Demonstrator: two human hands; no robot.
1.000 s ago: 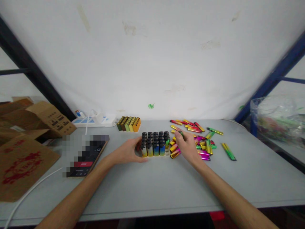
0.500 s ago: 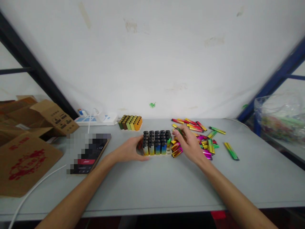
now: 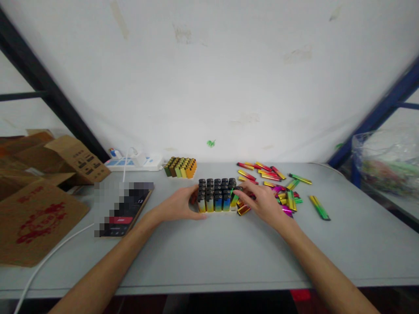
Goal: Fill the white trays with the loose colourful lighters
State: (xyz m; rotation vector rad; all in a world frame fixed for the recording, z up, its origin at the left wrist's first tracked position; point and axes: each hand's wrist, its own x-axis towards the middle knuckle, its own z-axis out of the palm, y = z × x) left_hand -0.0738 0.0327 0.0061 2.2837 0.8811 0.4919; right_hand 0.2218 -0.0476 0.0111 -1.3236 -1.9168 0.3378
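The left hand (image 3: 176, 205) cups, fingers loosely spread, against the left end of a block of upright lighters (image 3: 214, 196) on the grey desk (image 3: 209, 253). The right hand (image 3: 265, 203) pinches a dark-topped lighter (image 3: 236, 192) at the block's right end, just beside scattered metallic tubes (image 3: 291, 200).

1. Even, fairly bright, diffuse light falls across the white painted wall (image 3: 209, 78), apparently from above.
2. Small glints mark the glossy metallic sticks (image 3: 290, 200); shadows stay faint.
3. Wide-angle distortion bows the dark steel upright (image 3: 39, 74).
4. Mosaic pixelation hides part of the flat dark slab (image 3: 122, 209); the clear plastic bag (image 3: 382, 161) looks somewhat soft.
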